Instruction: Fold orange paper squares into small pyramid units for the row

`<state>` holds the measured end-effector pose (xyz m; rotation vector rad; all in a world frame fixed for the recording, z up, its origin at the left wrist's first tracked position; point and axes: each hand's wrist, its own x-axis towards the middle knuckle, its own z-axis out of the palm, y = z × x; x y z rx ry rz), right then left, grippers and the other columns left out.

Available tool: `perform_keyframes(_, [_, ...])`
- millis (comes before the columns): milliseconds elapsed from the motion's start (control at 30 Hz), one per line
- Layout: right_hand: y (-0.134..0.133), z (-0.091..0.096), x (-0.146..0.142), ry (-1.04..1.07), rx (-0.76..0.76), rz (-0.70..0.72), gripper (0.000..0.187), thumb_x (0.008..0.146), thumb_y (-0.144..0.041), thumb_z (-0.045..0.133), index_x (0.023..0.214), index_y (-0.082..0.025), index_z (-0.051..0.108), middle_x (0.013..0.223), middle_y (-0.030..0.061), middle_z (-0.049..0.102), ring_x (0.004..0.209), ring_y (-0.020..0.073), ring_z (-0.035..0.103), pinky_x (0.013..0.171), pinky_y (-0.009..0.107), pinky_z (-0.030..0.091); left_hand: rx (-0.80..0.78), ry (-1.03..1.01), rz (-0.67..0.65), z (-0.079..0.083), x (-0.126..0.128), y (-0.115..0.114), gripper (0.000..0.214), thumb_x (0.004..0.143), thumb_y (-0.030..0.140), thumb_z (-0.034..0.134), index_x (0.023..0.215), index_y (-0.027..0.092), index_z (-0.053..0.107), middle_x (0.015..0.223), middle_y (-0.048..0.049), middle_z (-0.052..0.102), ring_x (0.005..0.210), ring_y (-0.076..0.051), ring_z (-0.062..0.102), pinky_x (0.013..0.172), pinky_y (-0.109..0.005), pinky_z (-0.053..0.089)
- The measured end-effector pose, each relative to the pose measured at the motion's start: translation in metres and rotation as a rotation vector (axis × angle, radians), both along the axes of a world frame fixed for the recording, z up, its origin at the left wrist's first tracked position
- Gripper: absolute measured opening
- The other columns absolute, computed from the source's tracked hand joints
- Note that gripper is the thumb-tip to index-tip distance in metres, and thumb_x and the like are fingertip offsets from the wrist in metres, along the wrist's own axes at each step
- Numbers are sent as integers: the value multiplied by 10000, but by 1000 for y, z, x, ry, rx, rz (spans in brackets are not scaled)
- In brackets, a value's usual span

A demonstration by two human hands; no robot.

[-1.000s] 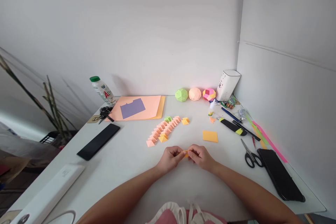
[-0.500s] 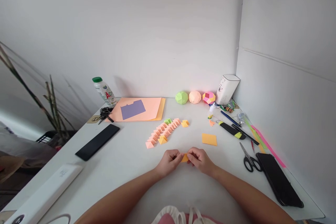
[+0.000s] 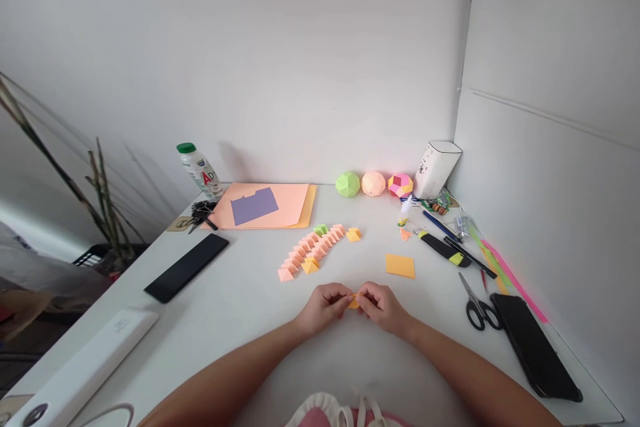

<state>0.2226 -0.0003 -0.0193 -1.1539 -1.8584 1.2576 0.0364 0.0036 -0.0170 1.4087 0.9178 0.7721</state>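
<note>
Between my two hands is a small piece of orange paper [image 3: 354,303], pinched from both sides and mostly covered by fingers. My left hand [image 3: 325,307] is closed on its left edge, thumb on top. The right edge is gripped by my right hand [image 3: 383,307], its fingers curled. Just beyond lies a flat orange paper square [image 3: 400,265]. Two slanting rows of folded peach paper units [image 3: 305,252] stand up to the left, with an orange folded unit [image 3: 311,265] at their near end and a green one [image 3: 321,230] at the far end. Another orange folded unit [image 3: 354,234] sits apart.
Against the wall are a green paper ball [image 3: 347,184], a peach one [image 3: 373,183] and a multicoloured one [image 3: 401,185]. Scissors [image 3: 480,307], a cutter knife [image 3: 443,248] and a black phone [image 3: 537,347] lie right. Peach sheets [image 3: 295,203] and a dark slab [image 3: 187,268] lie left.
My hands have come slightly closer together, and less of the orange paper shows between them. The camera view has shifted a little; the other things on the table stay put.
</note>
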Motion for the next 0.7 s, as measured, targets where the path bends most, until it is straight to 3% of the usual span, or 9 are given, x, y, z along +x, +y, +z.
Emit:
perform_keyframes(200, [-3,0,-1,0,68,-47,258,877,-371,458,729,-173,537,629,7,603,465,98,472,447,216,397,-75,88,149,-5,-1,-1,400,715,520,619,598,162,484,434,54,478,390,-61,345,404,-188,255])
perform_keyframes(367, [-4,-1,1,-67,535,-147,204,888,-284,472,764,-188,602,623,35,618,508,132,523,494,255,451,-87,-14,247,-4,0,-1,405,764,554,540,632,181,452,473,36,541,370,-71,371,390,-190,271])
perform_keyframes(433, [-4,-2,3,-86,725,-159,168,893,-223,458,840,-200,615,724,63,653,612,158,593,561,277,498,-84,-17,236,-2,-1,0,435,809,569,457,624,176,474,491,22,547,380,-84,406,405,-204,303])
perform_keyframes(533, [-4,-3,5,-137,929,-132,189,893,-155,442,962,-215,607,859,82,670,758,181,642,651,299,536,-27,21,118,1,-2,-1,494,847,567,380,629,157,552,546,0,563,435,-97,436,455,-221,344])
perform_keyframes(600, [-5,-5,4,-175,1021,-81,214,889,-121,444,1014,-214,592,892,85,670,774,177,650,653,291,544,-16,36,49,2,-3,-1,461,838,559,413,692,158,587,587,2,577,468,-99,437,477,-221,348])
perform_keyframes(700, [-6,-7,2,-204,1084,-26,201,883,-121,481,1045,-195,575,945,101,665,797,180,653,666,293,551,-79,15,54,1,-3,0,413,826,548,454,697,167,545,584,19,568,475,-92,423,483,-214,339])
